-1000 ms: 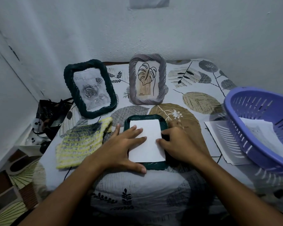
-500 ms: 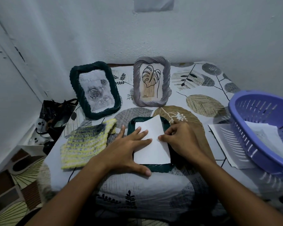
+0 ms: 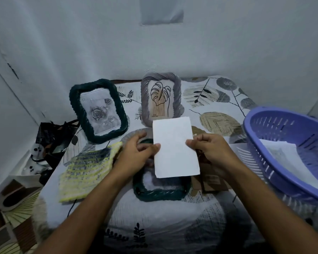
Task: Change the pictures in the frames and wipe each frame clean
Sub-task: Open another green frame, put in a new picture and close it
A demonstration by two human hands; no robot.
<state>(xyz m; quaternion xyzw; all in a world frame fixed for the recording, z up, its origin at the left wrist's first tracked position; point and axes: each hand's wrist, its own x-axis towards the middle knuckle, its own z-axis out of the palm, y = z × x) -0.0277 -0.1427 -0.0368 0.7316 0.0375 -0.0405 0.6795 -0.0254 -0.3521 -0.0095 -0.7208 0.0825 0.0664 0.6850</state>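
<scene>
Both hands hold a white card [image 3: 174, 146] up above the surface [image 3: 154, 213], which is covered by a cloth printed with leaves. The left hand [image 3: 136, 156] pinches the card's left edge, thumb on the near face and fingers behind it. The right hand [image 3: 211, 151] pinches the right edge the same way, its other fingers curled. The card stands between the two hands, tilted a little, blank side toward the camera.

Directly below the card lies a dark green frame [image 3: 160, 191], flat on the surface, with its near rim and part of its pale inside showing; the card hides its far half. A brown backing board [image 3: 212, 180] lies just right of this frame, under the right wrist.

Two more frames stand farther back: a second green frame [image 3: 98, 110] with a grey rose picture on the left, and a grey frame [image 3: 161, 99] with a leaf drawing in the middle. A yellow knitted cloth [image 3: 88, 171] lies left of the left hand, touching the wrist side. A purple basket [image 3: 290, 147] with papers [image 3: 290, 162] in it sits on the right, over more sheets [image 3: 246, 158] on the surface.
</scene>
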